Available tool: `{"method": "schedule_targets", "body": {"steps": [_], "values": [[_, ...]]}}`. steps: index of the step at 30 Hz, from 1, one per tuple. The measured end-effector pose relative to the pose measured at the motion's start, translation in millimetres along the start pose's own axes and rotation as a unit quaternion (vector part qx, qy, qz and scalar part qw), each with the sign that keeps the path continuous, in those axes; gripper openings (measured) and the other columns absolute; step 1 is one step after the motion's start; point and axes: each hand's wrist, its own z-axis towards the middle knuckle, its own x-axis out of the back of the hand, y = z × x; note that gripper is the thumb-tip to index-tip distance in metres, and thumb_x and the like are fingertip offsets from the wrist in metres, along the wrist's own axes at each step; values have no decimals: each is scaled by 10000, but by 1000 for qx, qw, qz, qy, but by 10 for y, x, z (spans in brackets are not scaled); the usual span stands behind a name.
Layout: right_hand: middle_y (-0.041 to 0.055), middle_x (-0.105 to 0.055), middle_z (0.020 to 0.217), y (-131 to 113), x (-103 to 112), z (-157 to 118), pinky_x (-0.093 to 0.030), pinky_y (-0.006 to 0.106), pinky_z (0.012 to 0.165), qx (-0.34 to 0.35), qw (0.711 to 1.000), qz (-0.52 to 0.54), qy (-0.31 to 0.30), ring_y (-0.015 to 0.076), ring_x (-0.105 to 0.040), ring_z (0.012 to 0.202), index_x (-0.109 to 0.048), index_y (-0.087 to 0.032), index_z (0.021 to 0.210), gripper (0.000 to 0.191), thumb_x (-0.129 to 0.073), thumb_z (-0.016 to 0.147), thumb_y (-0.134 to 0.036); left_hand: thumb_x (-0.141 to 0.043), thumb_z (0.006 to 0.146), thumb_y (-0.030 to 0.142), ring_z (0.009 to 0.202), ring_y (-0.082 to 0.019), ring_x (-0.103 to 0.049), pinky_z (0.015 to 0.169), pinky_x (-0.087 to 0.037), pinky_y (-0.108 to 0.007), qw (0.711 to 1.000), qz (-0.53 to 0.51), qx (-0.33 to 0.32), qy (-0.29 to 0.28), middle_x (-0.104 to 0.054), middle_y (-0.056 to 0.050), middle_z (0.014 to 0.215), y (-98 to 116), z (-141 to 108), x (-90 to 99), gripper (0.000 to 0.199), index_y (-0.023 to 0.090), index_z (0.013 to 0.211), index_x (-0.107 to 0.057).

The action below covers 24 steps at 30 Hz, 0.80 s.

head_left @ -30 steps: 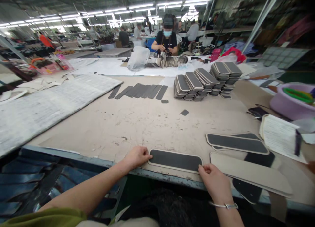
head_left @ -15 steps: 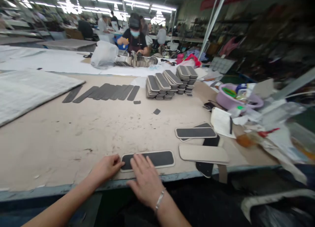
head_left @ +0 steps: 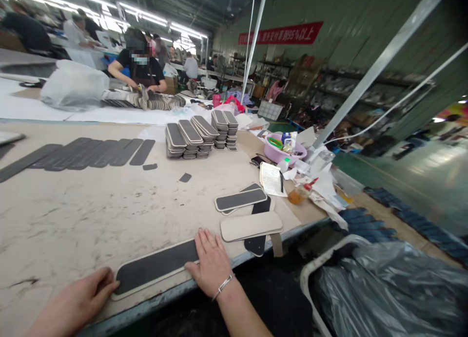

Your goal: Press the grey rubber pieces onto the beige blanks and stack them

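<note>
Before me lies a long rounded panel (head_left: pixel 157 265), a dark grey strip on a slightly larger pale backing. My left hand (head_left: pixel 82 298) is closed, thumb and fingers pinching the panel's left end. Flat on its right end rests my right hand (head_left: pixel 211 263), fingers stretched out, with a bracelet at the wrist. To the right, a pale panel (head_left: pixel 252 226) lies with its plain side up, partly over a black strip (head_left: pixel 255 247). Just beyond it is another grey-topped panel (head_left: pixel 241 199), overlapping others beneath.
Stacks of finished-looking panels (head_left: pixel 190 132) stand at the back, with loose grey strips (head_left: pixel 95 153) to their left. A purple basin (head_left: pixel 280 154), an open notebook (head_left: pixel 271 178) and a bin with a plastic bag (head_left: pixel 387 288) are rightward. A co-worker (head_left: pixel 141 66) sits opposite.
The view has swung right and come closer. My right hand has slid along the panel to its right end, while my left hand stays at the left end.
</note>
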Motion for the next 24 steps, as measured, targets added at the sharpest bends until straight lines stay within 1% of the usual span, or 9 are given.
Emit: {"method": "schedule_targets", "body": {"steps": [3, 4, 6, 8, 11, 13, 15, 20, 24], "values": [[61, -158, 1504, -19, -28, -4, -88, 447, 1139, 2, 1000, -7, 8, 205, -96, 1388, -212, -148, 1427, 712, -306, 877, -590, -339, 848, 428, 836, -260, -633, 750, -470, -379, 997, 26, -44, 63, -665, -66, 941, 292, -121, 58, 334, 220, 1050, -505], [60, -163, 1503, -23, -34, -1, -91, 445, 1139, 1, 1000, -10, 10, 203, -99, 1387, -212, -149, 1427, 712, -305, 877, -591, -316, 866, 402, 946, -267, -612, 835, -455, -401, 990, 37, -79, 107, -630, -98, 1075, 457, -161, 52, 384, 201, 1164, -452], [60, -172, 1501, -16, -43, 11, -102, 443, 1138, 0, 1000, -18, 11, 201, -106, 1387, -209, -151, 1428, 718, -301, 874, -599, -337, 879, 397, 1150, -262, -514, 976, -394, -394, 969, 46, -194, 143, -505, -127, 1298, 849, -221, -16, 501, 174, 1328, -332], [61, -175, 1500, 6, -55, 24, -115, 443, 1134, 3, 1000, -30, 7, 200, -116, 1385, -207, -149, 1429, 715, -298, 876, -594, -368, 885, 401, 1297, -259, -364, 1056, -323, -380, 942, 59, -309, 113, -355, -121, 1436, 1236, -242, -141, 592, 163, 1409, -230], [64, -174, 1497, 36, -90, 24, -145, 446, 1123, 16, 998, -58, -21, 210, -134, 1382, -227, -135, 1423, 675, -291, 894, -549, -337, 894, 482, 1359, -277, -235, 1094, -244, -435, 936, 96, -336, 41, -271, -144, 1472, 1575, -206, -322, 657, 122, 1428, -206], [75, -186, 1491, 54, -138, 20, -164, 455, 1112, 21, 996, -83, -30, 225, -150, 1379, -244, -114, 1416, 671, -289, 897, -537, -307, 886, 547, 1372, -280, -190, 1104, -202, -451, 941, 110, -320, -16, -252, -171, 1472, 1553, -166, -365, 713, 88, 1424, -208], [84, -209, 1484, 82, -209, 27, -165, 476, 1103, 24, 994, -110, -12, 239, -166, 1374, -251, -99, 1413, 675, -296, 893, -527, -312, 875, 579, 1388, -271, -122, 1119, -151, -445, 941, 113, -317, -42, -184, -173, 1492, 1363, -156, -322, 754, 78, 1426, -189], [81, -226, 1480, 158, -323, 41, -192, 479, 1086, 60, 987, -146, 30, 237, -180, 1367, -247, -81, 1411, 669, -296, 894, -504, -366, 869, 563, 1394, -273, -77, 1124, -132, -423, 952, 144, -259, -71, -74, -154, 1515, 756, -314, -10, 780, 96, 1441, -116], [78, -234, 1477, 172, -271, 28, -199, 479, 1087, 57, 985, -162, 20, 234, -192, 1364, -258, -83, 1406, 666, -288, 896, -510, -385, 876, 521, 1395, -267, -72, 1120, -130, -431, 954, 171, -235, -73, -57, -131, 1520, 510, -405, 90, 769, 130, 1451, -55]]}}
